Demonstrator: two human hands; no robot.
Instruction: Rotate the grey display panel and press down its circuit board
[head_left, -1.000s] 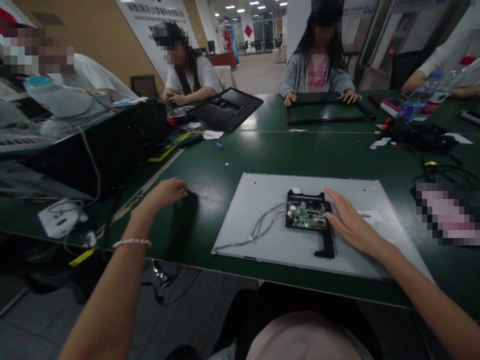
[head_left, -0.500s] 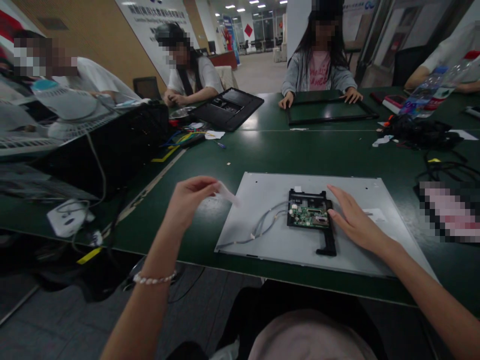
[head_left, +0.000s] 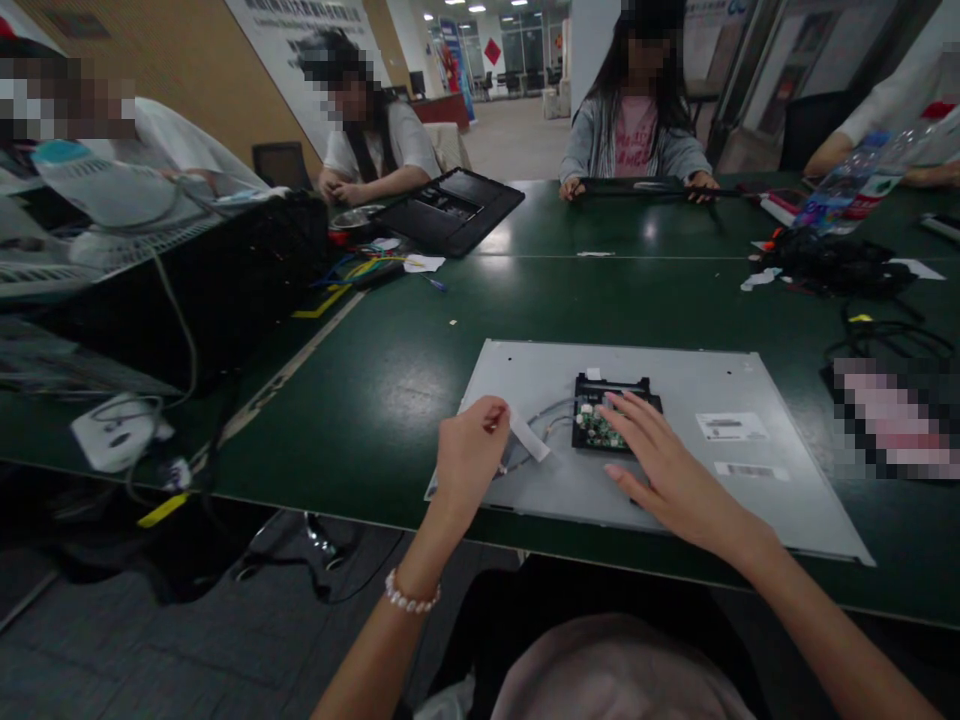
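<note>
A grey metal display panel [head_left: 705, 385] lies flat on the green table in front of me. On it sits a black plastic bracket [head_left: 637, 386] with a green circuit board [head_left: 596, 428], and grey cables [head_left: 551, 408] run from it to the left. My left hand [head_left: 474, 450] pinches a strip of white tape [head_left: 529, 437] over the panel's left part, above the cables. With fingers stretched out, my right hand [head_left: 667, 480] is over the bracket and hides the board's right side and the bracket's lower arm. It holds nothing.
Across the green table [head_left: 375, 390], a person holds a black frame [head_left: 637, 188]. A black plastic back cover [head_left: 454, 212] lies beside loose coloured wires. Bottles [head_left: 847, 185], a black cable bundle [head_left: 829, 262] and a blurred-out pink object stand right; a white fan [head_left: 112, 205] is left.
My left hand has moved right with the tape, from beside the panel to over the cables. My right hand has shifted left over the board. The co-worker's black frame has been tilted.
</note>
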